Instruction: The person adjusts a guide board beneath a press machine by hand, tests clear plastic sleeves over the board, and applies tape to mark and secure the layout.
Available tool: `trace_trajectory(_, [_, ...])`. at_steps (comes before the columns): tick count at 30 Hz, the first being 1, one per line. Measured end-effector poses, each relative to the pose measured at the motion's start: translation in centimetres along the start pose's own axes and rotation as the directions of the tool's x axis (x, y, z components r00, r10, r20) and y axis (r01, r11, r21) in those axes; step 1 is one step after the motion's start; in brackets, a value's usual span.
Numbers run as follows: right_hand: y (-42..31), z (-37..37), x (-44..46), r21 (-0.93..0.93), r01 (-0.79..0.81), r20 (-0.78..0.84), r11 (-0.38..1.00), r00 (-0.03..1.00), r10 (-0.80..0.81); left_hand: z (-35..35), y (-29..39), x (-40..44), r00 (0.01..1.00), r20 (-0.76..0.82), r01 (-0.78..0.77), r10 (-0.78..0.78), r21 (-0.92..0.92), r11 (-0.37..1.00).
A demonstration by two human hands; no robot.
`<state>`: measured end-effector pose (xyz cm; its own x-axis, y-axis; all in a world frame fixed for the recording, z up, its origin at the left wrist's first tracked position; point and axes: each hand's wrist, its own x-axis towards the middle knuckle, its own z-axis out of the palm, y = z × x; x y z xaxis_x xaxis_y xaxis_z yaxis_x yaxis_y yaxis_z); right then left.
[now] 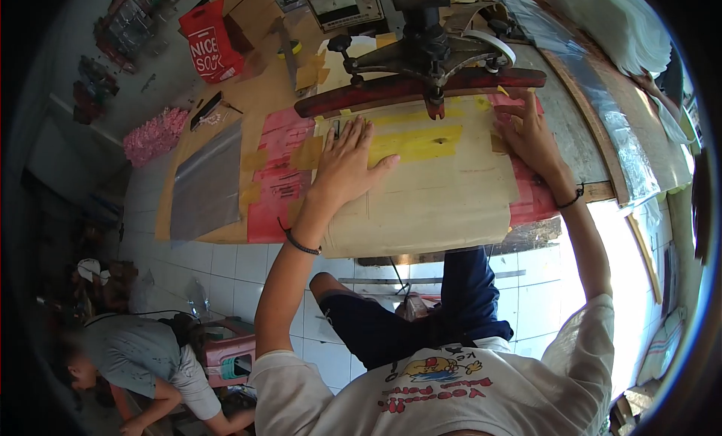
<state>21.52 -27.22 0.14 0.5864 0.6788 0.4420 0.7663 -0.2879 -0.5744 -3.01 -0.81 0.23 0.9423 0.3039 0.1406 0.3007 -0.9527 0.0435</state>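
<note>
My left hand lies with its fingers spread on the left part of a beige sheet, fingertips close to the red bar. My right hand rests at the sheet's upper right edge, its fingers apart and bent. Yellow tape runs over the sheet between the hands, and red material shows at its sides. Just beyond the hands, a long dark red bar hangs from a black metal press head. Nothing is seen held in either hand.
A clear plastic sheet lies at the left, near a pink bundle and a red bag. Behind the press stands a control box. Plastic film runs along the right. Another person bends low at the lower left.
</note>
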Motion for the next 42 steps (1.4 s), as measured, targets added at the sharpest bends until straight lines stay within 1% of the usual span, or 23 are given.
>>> trace_trajectory(3, [-0.2,-0.1,-0.7,0.157,0.039,0.063,0.987,0.997,-0.049,0.5,-0.1,0.0,0.999,-0.046,0.017,-0.016,0.017,1.000])
trace_trajectory(6, [0.9,0.3,-0.5,0.066,0.097,0.098,0.993,0.990,-0.103,0.5,-0.4,0.2,0.998,-0.043,0.043,-0.044,-0.017,0.999])
trace_trajectory(9, [1.4,0.6,-0.5,0.033,0.143,0.064,0.989,0.987,-0.145,0.7,-0.8,0.2,0.996,-0.069,0.050,-0.053,-0.046,0.998])
trace_trajectory(12, [0.6,-0.1,-0.4,0.084,0.022,0.091,0.996,0.995,-0.030,0.5,-0.8,-0.2,0.997,-0.074,0.028,-0.032,-0.048,0.998])
trace_trajectory(15, [-1.4,-0.6,-0.6,0.172,-0.019,0.059,0.985,0.998,0.009,0.4,-0.6,-0.3,0.994,-0.100,0.028,-0.039,-0.106,0.994])
trace_trajectory(18, [-0.7,-0.3,-0.6,0.483,-0.099,0.123,0.870,0.991,0.045,0.6,-1.1,-0.1,0.982,-0.178,0.009,-0.060,-0.274,0.962])
trace_trajectory(21, [-0.6,-1.0,-0.9,0.567,-0.014,0.087,0.823,0.995,-0.043,0.7,-2.4,0.1,0.919,-0.361,0.038,-0.161,-0.325,0.945])
trace_trajectory(24, [0.1,-1.3,-0.6,0.665,0.135,-0.062,0.734,0.990,-0.127,1.1,-2.2,-0.6,0.916,-0.357,0.123,-0.181,-0.179,0.976])
trace_trajectory(25, [-0.4,-1.5,-0.6,0.653,0.163,-0.070,0.740,0.985,-0.156,1.2,-2.0,-0.8,0.923,-0.346,0.119,-0.169,-0.161,0.980])
trace_trajectory(27, [-0.2,-1.7,-0.9,0.637,0.138,-0.034,0.758,0.988,-0.151,1.4,-1.8,-0.8,0.936,-0.325,0.103,-0.137,-0.120,0.987])
trace_trajectory(28, [-0.2,-1.7,-0.9,0.630,0.129,-0.022,0.766,0.989,-0.149,1.4,-1.8,-0.7,0.927,-0.352,0.086,-0.125,-0.123,0.989])
trace_trajectory(30, [-0.3,-1.4,-1.0,0.585,0.001,0.016,0.811,1.000,-0.013,1.0,-1.6,-0.7,0.908,-0.407,0.055,-0.103,-0.128,0.990])
trace_trajectory(31, [-0.4,-1.3,-1.1,0.560,-0.064,0.031,0.826,0.998,0.056,0.5,-1.4,-0.8,0.925,-0.354,0.085,-0.135,-0.154,0.984])
trace_trajectory(33, [-0.6,-1.0,-1.0,0.590,0.021,0.051,0.807,0.997,-0.064,-0.8,-1.1,-0.9,0.949,-0.248,0.148,-0.195,-0.197,0.969])
trace_trajectory(34, [-0.8,-0.7,-1.0,0.608,0.064,0.057,0.792,0.991,-0.124,-1.2,-1.3,-1.2,0.941,-0.231,0.158,-0.248,-0.351,0.923])
trace_trajectory(36, [-0.6,0.0,-0.7,0.577,0.057,0.084,0.815,0.988,-0.128,-2.2,-2.3,-1.4,0.926,-0.176,0.155,-0.334,-0.627,0.763])
trace_trajectory(37, [-0.5,0.2,-0.7,0.560,0.049,0.100,0.827,0.987,-0.126,-2.0,-3.2,-1.2,0.918,-0.247,0.102,-0.311,-0.611,0.785])
trace_trajectory(39, [-0.2,0.5,-0.6,0.507,-0.081,0.197,0.858,0.980,-0.024,-1.3,-4.6,-0.7,0.889,-0.375,0.001,-0.262,-0.570,0.822])
trace_trajectory(40, [-0.1,0.7,-0.5,0.477,-0.144,0.244,0.867,0.969,0.027,-1.3,-4.7,-0.5,0.897,-0.323,0.013,-0.303,-0.665,0.746])
trace_trajectory(42, [-0.5,0.6,-0.5,0.509,-0.128,0.214,0.851,0.977,0.019,-1.6,-4.6,-0.4,0.908,-0.202,0.046,-0.368,-0.824,0.565])
